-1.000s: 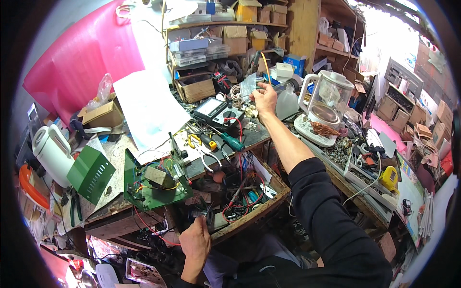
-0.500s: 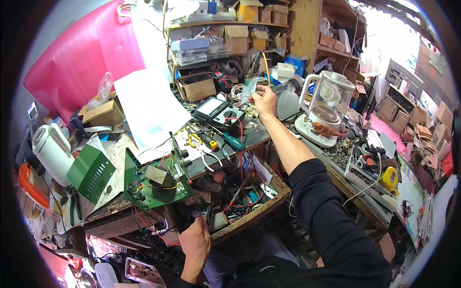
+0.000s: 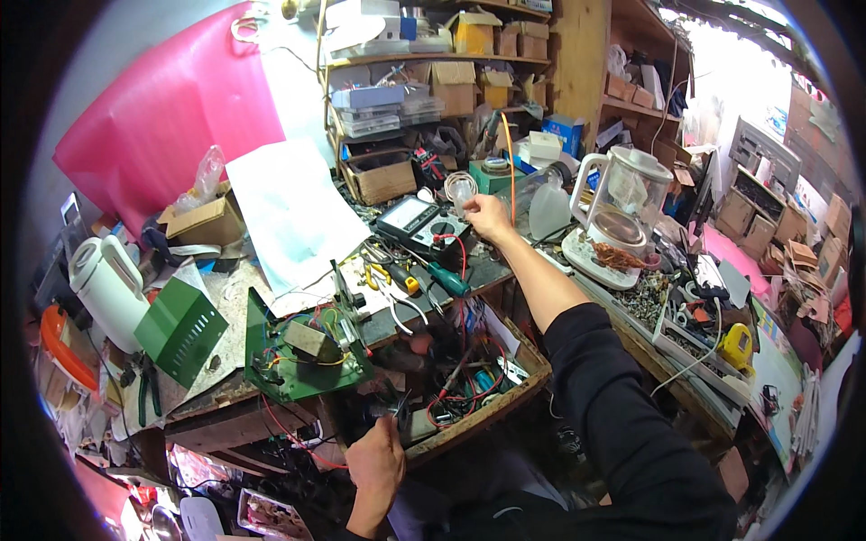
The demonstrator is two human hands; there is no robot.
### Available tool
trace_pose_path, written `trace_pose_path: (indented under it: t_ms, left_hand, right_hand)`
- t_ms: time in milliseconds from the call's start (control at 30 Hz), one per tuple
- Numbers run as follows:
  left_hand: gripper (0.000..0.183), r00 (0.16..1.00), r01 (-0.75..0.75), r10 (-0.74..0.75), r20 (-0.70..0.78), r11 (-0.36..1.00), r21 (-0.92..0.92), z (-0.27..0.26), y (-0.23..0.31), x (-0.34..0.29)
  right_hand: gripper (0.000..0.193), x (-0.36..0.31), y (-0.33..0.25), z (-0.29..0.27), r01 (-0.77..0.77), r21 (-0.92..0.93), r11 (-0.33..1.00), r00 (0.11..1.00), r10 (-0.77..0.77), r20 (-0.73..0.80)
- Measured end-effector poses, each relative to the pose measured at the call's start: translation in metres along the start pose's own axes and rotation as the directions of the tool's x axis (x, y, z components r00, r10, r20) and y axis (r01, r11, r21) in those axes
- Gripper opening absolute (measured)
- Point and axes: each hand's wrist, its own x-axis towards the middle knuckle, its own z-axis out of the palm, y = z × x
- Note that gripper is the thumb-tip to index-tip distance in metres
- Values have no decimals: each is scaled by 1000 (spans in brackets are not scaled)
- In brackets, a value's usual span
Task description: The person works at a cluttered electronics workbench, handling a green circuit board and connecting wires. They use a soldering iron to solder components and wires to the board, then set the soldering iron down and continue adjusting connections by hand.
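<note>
My right hand [image 3: 488,218] reaches over the bench with its fingers closed on a small clear plastic bag [image 3: 463,190]. It is just beyond the right end of an analog multimeter [image 3: 417,225]. Low down, in front of the open drawer [image 3: 487,426], my left hand [image 3: 376,455] is pinched together. A thin, dark piece shows at its fingertips, too small to name. Behind that hand sits a green metal chassis [image 3: 302,377] with wires and a transformer. Pliers with white handles [image 3: 408,314] and a green-handled screwdriver [image 3: 448,280] lie on the bench near the multimeter.
Red and black leads tangle with tools inside the drawer. A glass kettle [image 3: 622,203] stands on its base at right, beside a tray of small parts. At left are a white kettle [image 3: 110,288] and a green vented cover [image 3: 183,332]. Shelves [image 3: 433,59] of boxes rise behind.
My right hand has come down a little toward the bench, still holding the plastic bag. My left hand stays low by the drawer. The view has shifted slightly.
</note>
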Motion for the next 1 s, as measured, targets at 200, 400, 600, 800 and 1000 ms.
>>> trace_pose_path:
  t_ms: [200,400,600,800,1000]
  left_hand:
    - [12,1000,17,-17,0,1000,-9,-1,1,-1]
    - [13,1000,25,-25,9,1000,-2,-3,3,-1]
    - [14,998,26,-28,51,999,30,-3,3,0]
    - [12,999,-30,30,14,997,65,7,-3,-1]
    - [10,999,-31,32,-22,999,37,5,0,-1]
  right_hand:
    - [25,5,-14,-10,82,-68,994,981,-69,182]
    - [29,2,-22,-23,150,-211,966,960,-91,266]
    - [35,7,-24,-21,184,-256,949,945,-99,313]
    - [66,65,-41,-28,-51,311,949,952,140,-272]
    - [43,122,-73,-78,-183,723,666,917,381,-119]
